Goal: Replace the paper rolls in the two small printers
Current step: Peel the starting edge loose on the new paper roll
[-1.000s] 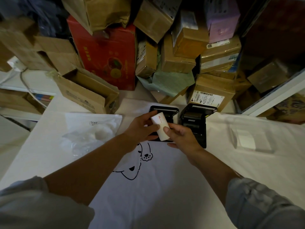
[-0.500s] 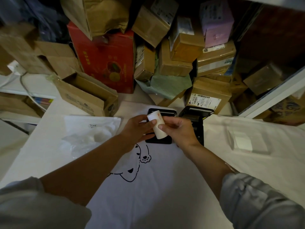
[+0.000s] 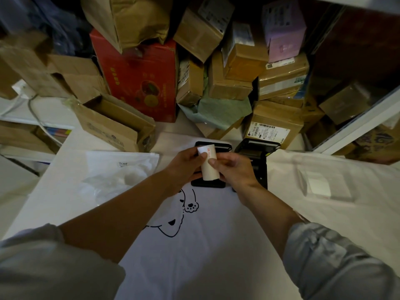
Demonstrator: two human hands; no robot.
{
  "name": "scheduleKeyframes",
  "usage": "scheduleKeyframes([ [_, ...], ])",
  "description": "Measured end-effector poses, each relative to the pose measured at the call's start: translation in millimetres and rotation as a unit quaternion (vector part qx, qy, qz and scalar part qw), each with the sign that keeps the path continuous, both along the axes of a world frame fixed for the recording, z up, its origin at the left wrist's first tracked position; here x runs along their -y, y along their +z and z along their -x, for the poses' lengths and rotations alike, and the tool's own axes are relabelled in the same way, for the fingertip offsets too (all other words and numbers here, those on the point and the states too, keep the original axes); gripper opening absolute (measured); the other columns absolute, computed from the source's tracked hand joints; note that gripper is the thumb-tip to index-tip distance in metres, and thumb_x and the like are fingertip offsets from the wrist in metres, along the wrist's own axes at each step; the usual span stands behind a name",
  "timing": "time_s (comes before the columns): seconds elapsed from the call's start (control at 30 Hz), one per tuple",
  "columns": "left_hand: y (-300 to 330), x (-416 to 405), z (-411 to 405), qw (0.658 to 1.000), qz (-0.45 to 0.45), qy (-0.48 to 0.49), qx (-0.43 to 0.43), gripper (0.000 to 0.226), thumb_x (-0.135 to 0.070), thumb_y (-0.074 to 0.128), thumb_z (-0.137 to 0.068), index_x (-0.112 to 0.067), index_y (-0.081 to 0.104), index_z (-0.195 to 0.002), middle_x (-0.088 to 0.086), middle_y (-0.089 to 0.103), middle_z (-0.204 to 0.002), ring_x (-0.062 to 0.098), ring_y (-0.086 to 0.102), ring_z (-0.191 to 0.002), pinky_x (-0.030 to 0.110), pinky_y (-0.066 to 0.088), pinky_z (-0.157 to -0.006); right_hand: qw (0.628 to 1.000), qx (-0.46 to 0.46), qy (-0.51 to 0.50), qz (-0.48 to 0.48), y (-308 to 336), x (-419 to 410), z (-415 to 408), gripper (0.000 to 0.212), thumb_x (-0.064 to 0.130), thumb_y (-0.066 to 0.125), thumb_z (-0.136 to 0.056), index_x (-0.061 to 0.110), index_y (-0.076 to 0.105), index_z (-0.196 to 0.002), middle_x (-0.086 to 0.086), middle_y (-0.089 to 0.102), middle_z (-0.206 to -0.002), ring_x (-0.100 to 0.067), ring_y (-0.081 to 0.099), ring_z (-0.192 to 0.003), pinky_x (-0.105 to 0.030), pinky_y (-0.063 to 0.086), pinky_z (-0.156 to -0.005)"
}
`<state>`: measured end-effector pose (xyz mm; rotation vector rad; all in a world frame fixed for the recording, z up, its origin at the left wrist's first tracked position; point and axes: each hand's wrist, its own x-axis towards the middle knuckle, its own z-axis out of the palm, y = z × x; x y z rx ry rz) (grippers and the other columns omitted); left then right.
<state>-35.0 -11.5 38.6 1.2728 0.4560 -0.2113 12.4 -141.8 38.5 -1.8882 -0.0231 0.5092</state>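
Fingers (image 3: pixel 203 156) of both my hands pinch the paper roll (image 3: pixel 208 163), held upright directly above the left printer (image 3: pixel 223 147); the open right printer (image 3: pixel 252 151) sits just beside.

From my remote seat this looks like a cramped stockroom or the packing corner of a small mail-order business. Brown shipping cartons (image 3: pixel 275 124) with printed barcode labels are heaped against the back, some taped shut, one open box (image 3: pixel 116 124) lying on its side, with a red printed carton (image 3: pixel 140 79) wedged among them. Two small black printers (image 3: pixel 252 156) sit on a white desk (image 3: pixel 324 213) beside a clear plastic bag (image 3: pixel 116 172). White shelving (image 3: pixel 32 113) with a trailing cable runs along the left.
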Motion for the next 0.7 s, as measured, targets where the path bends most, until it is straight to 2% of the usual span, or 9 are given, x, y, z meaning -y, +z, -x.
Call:
scheduleKeyframes([
  [0.07, -0.6, -0.3, 0.3, 1.0, -0.002, 0.0, 0.001, 0.032, -0.014, 0.041, -0.1, -0.011, 0.048, -0.131, 0.0, 0.063, -0.106, 0.008, 0.062, -0.093, 0.019, 0.056, -0.071, 1.0, -0.001, -0.011, 0.003, -0.9, -1.5, -0.2, 0.027, 0.019, 0.072, -0.082, 0.011, 0.065, -0.107, -0.007, 0.068, -0.104, -0.019, 0.063, -0.099, -0.039, 0.054, -0.089],
  [0.23, -2.3, 2.3, -0.2, 1.0, -0.006, 0.007, 0.0, 0.035, -0.013, 0.038, -0.101, -0.008, 0.045, -0.135, 0.01, 0.058, -0.123, 0.012, 0.061, -0.097, 0.022, 0.054, -0.075, 0.999, 0.015, -0.037, 0.013, -4.1, -4.4, 2.5, 0.021, 0.017, 0.075, -0.079, 0.013, 0.063, -0.096, -0.008, 0.067, -0.101, -0.021, 0.064, -0.097, -0.045, 0.054, -0.09],
  [0.33, -3.7, 2.6, 0.7, 1.0, -0.007, 0.003, -0.001, 0.034, -0.012, 0.037, -0.101, -0.008, 0.045, -0.134, 0.01, 0.058, -0.121, 0.013, 0.061, -0.097, 0.022, 0.053, -0.076, 0.999, 0.023, -0.026, 0.015, -3.8, -4.2, 4.1, 0.013, 0.015, 0.074, -0.08, 0.017, 0.062, -0.083, -0.003, 0.066, -0.09, -0.02, 0.063, -0.093, -0.046, 0.054, -0.089],
  [0.4, -4.3, 1.8, 1.0, 1.0, -0.007, 0.001, 0.002, 0.033, -0.011, 0.036, -0.101, -0.008, 0.045, -0.133, 0.009, 0.059, -0.119, 0.012, 0.061, -0.097, 0.022, 0.053, -0.077, 0.999, 0.041, -0.013, 0.022, -3.5, -4.0, 5.2, 0.014, 0.014, 0.072, -0.081, 0.019, 0.06, -0.075, -0.001, 0.063, -0.083, -0.019, 0.062, -0.088, -0.046, 0.054, -0.088],
  [0.47, -4.3, 1.1, 1.3, 1.0, -0.006, 0.0, 0.006, 0.032, -0.011, 0.036, -0.101, -0.009, 0.046, -0.132, 0.005, 0.061, -0.114, 0.011, 0.061, -0.097, 0.021, 0.054, -0.076, 0.998, 0.053, -0.012, 0.022, -4.1, -4.1, 5.6, 0.013, 0.016, 0.074, -0.08, 0.017, 0.061, -0.081, -0.003, 0.065, -0.086, -0.018, 0.062, -0.088, -0.046, 0.055, -0.087],
  [0.57, -3.4, -0.2, 1.6, 1.0, 0.002, -0.001, 0.008, 0.033, -0.013, 0.037, -0.101, -0.011, 0.047, -0.133, 0.007, 0.06, -0.118, 0.013, 0.061, -0.101, 0.023, 0.054, -0.08, 0.999, 0.035, -0.017, 0.021, -3.6, -4.8, 5.2, 0.033, 0.018, 0.076, -0.077, 0.012, 0.062, -0.106, -0.007, 0.067, -0.1, -0.02, 0.064, -0.096, -0.046, 0.055, -0.088],
  [0.7, -2.1, 1.3, 1.0, 1.0, 0.0, 0.004, 0.011, 0.033, -0.017, 0.04, -0.1, -0.009, 0.049, -0.132, 0.01, 0.06, -0.122, 0.016, 0.062, -0.104, 0.023, 0.055, -0.079, 0.998, 0.056, -0.03, 0.026, -3.7, -4.7, 7.6, 0.03, 0.016, 0.077, -0.077, 0.008, 0.066, -0.104, -0.004, 0.067, -0.096, -0.018, 0.064, -0.094, -0.045, 0.055, -0.089],
])
